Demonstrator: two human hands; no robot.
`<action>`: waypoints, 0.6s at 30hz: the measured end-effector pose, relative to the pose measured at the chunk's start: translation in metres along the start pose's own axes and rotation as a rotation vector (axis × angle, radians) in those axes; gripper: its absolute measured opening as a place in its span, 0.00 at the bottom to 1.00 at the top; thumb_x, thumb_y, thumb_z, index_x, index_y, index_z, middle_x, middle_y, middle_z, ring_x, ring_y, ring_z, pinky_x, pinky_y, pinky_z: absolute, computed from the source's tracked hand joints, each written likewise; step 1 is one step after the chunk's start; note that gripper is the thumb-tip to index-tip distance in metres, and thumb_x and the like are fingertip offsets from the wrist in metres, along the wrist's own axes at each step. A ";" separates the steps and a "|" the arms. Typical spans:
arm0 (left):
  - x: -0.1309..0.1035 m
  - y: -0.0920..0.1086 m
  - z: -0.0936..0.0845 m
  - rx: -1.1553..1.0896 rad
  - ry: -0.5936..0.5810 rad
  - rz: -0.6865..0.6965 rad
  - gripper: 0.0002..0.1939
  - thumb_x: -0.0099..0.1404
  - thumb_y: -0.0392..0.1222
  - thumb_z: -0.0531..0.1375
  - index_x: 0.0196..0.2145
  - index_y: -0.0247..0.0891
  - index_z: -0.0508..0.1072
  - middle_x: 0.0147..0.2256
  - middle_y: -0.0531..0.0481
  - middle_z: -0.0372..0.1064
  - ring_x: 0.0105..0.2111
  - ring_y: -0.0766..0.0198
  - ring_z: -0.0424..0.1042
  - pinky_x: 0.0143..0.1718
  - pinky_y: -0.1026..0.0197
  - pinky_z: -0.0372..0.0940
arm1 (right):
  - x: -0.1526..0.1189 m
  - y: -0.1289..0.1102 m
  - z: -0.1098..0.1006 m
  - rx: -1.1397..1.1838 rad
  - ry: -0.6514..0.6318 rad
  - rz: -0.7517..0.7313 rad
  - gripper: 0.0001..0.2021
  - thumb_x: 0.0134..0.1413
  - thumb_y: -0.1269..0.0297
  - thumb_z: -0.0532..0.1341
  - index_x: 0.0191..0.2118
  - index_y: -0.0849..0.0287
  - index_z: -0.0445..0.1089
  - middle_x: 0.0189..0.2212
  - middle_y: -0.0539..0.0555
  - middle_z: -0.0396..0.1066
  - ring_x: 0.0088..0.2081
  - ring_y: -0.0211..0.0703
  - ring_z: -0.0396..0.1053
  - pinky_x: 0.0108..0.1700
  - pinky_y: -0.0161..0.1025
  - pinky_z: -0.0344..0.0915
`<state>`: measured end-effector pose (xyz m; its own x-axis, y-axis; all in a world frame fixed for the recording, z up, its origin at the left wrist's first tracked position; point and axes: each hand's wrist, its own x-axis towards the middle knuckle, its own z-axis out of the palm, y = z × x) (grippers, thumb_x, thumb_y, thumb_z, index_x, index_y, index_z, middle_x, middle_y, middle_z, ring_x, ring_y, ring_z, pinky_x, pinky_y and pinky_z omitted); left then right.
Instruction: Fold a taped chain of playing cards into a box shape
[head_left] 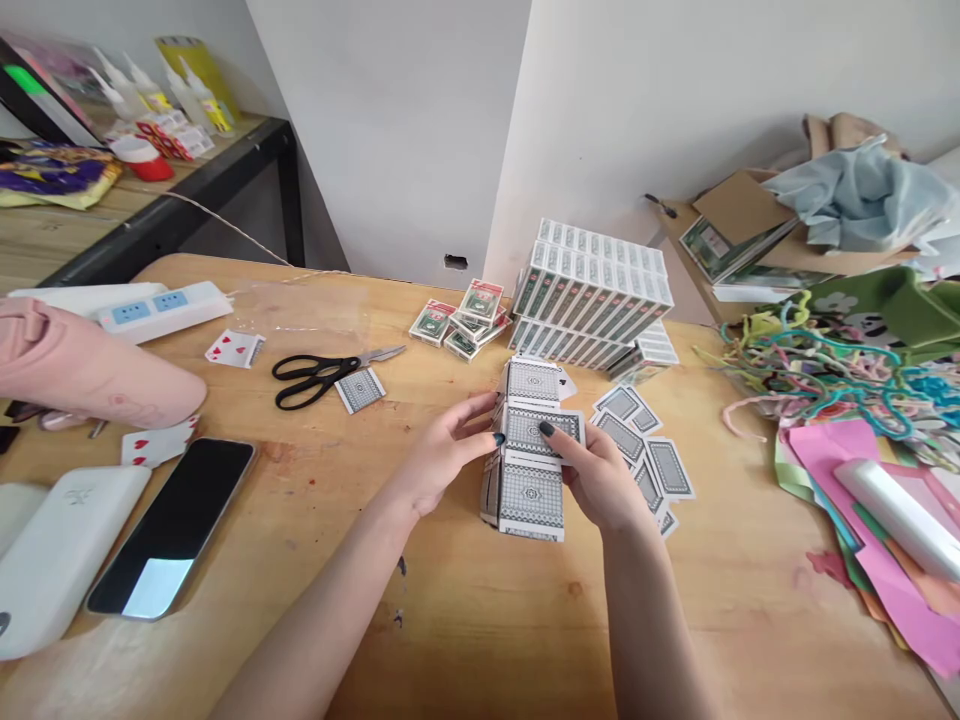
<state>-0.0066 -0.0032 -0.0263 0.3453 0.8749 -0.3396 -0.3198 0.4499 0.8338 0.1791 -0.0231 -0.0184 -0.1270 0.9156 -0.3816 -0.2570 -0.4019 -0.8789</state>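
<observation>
Right hand [606, 482] grip is pinched on a card [525, 431], thumb on top, over the middle of the card block [531, 497] on the counter [480, 640]. Left hand [442, 455] is at the block's left side, likely bracing it; can't tell if that grip is clamped. Loose cards [671, 468] just right, probably for easy reach. Right fingertips and block's underside hidden.

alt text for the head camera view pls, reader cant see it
A person's right hand holds the middle card of a row of grey-backed playing cards on a wooden table, with the left hand at the row's left side. Loose cards lie to the right, stacked card boxes stand behind, and black-handled scissors and a phone lie to the left.
</observation>
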 end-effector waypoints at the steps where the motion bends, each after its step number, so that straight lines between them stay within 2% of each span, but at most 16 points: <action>1: 0.000 0.000 0.000 0.017 0.004 -0.003 0.28 0.52 0.33 0.63 0.52 0.41 0.71 0.57 0.45 0.65 0.57 0.50 0.63 0.56 0.49 0.59 | 0.000 0.000 0.000 0.002 -0.005 0.002 0.11 0.49 0.57 0.67 0.37 0.57 0.73 0.33 0.52 0.76 0.32 0.42 0.72 0.33 0.37 0.65; 6: -0.003 0.005 0.003 0.207 -0.036 0.062 0.22 0.56 0.35 0.60 0.50 0.38 0.73 0.52 0.46 0.71 0.53 0.53 0.68 0.55 0.53 0.60 | 0.001 0.001 -0.001 -0.013 -0.003 0.007 0.12 0.49 0.56 0.67 0.37 0.58 0.73 0.32 0.53 0.76 0.32 0.42 0.72 0.34 0.37 0.66; 10: -0.009 0.014 0.008 0.444 -0.038 0.107 0.18 0.60 0.37 0.57 0.47 0.41 0.76 0.46 0.50 0.75 0.47 0.56 0.72 0.51 0.56 0.64 | 0.000 -0.001 0.001 -0.045 0.020 0.004 0.13 0.48 0.55 0.67 0.36 0.57 0.72 0.32 0.52 0.76 0.31 0.41 0.72 0.33 0.36 0.66; 15: -0.015 0.023 0.019 0.660 0.115 0.136 0.18 0.57 0.35 0.57 0.45 0.41 0.77 0.43 0.50 0.77 0.43 0.57 0.75 0.45 0.59 0.67 | -0.002 -0.011 0.008 -0.206 0.067 0.009 0.16 0.50 0.48 0.63 0.32 0.58 0.70 0.27 0.50 0.73 0.27 0.37 0.69 0.28 0.32 0.66; 18: -0.018 0.024 0.024 0.709 0.181 0.189 0.17 0.57 0.36 0.57 0.44 0.41 0.77 0.41 0.50 0.77 0.41 0.58 0.75 0.43 0.61 0.68 | -0.003 -0.013 0.011 -0.344 0.232 -0.057 0.20 0.51 0.43 0.59 0.27 0.58 0.66 0.20 0.48 0.67 0.21 0.35 0.65 0.21 0.30 0.62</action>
<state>0.0007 -0.0130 0.0101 0.1715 0.9689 -0.1782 0.3061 0.1195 0.9444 0.1724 -0.0213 -0.0029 0.1072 0.9309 -0.3492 0.0826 -0.3583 -0.9299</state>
